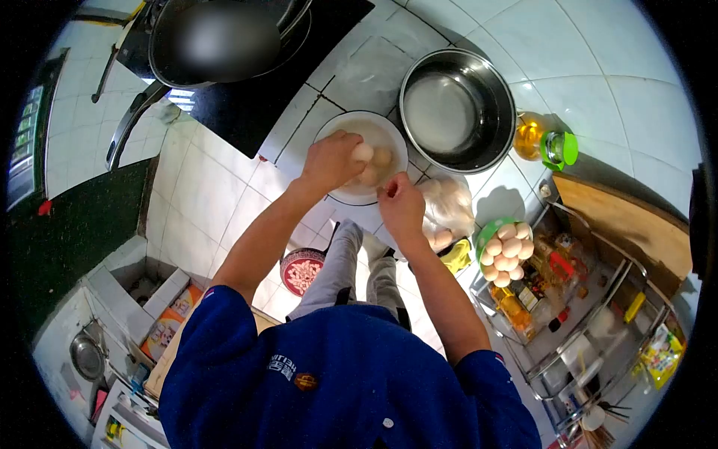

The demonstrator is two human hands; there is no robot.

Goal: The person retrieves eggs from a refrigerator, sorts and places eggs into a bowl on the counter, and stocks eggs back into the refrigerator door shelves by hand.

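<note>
A white bowl (348, 196) with a dark rim holds water and some eggs (381, 156). Over the bowl's left part, my left hand (329, 162) has its fingers wrapped round a pale egg (363, 153). My right hand (402, 203) is closed at the bowl's lower right edge; what its fingers hold, if anything, is too small to make out. Just right of that hand lies a clear plastic bag (449, 206) with eggs in it. A green-rimmed bowl (482, 238) heaped with several brown eggs stands farther right.
A large steel pot (511, 123) stands behind the bowl, beside an oil bottle (529, 135) with a green cap. A pan (161, 56) sits on the black cooktop (224, 123) at the back left. A wire rack (538, 374) with bottles and packets is on the right.
</note>
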